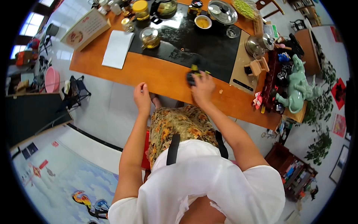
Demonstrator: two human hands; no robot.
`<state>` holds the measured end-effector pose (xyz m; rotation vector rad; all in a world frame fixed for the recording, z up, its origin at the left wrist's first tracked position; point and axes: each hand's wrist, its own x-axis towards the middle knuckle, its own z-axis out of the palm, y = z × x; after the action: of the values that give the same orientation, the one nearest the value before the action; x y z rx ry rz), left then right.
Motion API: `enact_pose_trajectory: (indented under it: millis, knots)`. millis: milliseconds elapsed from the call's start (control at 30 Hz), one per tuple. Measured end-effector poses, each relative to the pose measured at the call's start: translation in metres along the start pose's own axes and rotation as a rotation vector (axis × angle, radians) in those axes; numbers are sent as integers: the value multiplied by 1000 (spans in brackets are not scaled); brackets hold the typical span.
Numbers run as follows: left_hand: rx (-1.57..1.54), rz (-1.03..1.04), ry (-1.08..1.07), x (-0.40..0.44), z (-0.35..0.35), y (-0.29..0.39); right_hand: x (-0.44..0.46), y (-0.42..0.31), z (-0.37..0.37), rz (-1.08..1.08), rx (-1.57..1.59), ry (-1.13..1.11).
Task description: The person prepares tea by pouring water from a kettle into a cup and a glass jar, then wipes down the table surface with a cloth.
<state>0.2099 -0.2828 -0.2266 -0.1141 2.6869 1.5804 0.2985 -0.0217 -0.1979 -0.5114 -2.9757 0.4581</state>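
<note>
On the table's front part, my right hand (203,88) is closed round a small black and yellow object (192,76), which touches the edge of the black tea tray (179,39). My left hand (141,98) hangs just in front of the wooden table edge (160,76), its fingers curled together; whether anything small is in them cannot be made out. Left of the tray lies a white sheet of paper (118,49). A glass teapot (150,38) and a white bowl of yellow liquid (203,22) stand on the tray.
A lidded pan (222,12) stands at the back of the tray. To the right are a metal-lidded glass kettle (258,45), a tiny wooden chair (257,67) and a green animal figurine (297,87). A sign board (85,30) stands at the left, with jars (140,10) behind.
</note>
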Motion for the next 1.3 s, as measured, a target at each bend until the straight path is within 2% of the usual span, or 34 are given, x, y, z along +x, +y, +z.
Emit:
enact_pose_trajectory:
  millis: [100, 167, 267, 367, 467, 600, 667, 800, 933, 1067, 1300]
  knots:
    - [296, 306, -73, 16, 16, 12, 63, -55, 37, -323, 72, 98]
    - [376, 490, -57, 29, 35, 5, 94, -78, 50, -411, 102, 120]
    - [444, 586, -88, 43, 45, 14, 120, -74, 49, -372, 113, 88]
    - [464, 643, -84, 58, 53, 7, 127, -32, 37, -253, 21, 95]
    - [538, 629, -90, 59, 54, 10, 128, 26, 6, 15, -8, 69]
    - [588, 655, -79, 59, 57, 14, 113, 112, -14, 135, -135, 190]
    - [613, 659, -82, 57, 57, 15, 103, 122, -19, 212, -198, 191]
    - [655, 663, -79, 53, 59, 19, 113, 93, -9, 377, -201, 118]
    - [699, 631, -103, 52, 59, 22, 153, 28, 17, 140, -163, 89]
    - [709, 581, -157, 50, 59, 17, 207, -32, 50, -31, -61, 212]
    - [694, 527, -177, 46, 59, 28, 300, -66, 81, 98, -64, 266]
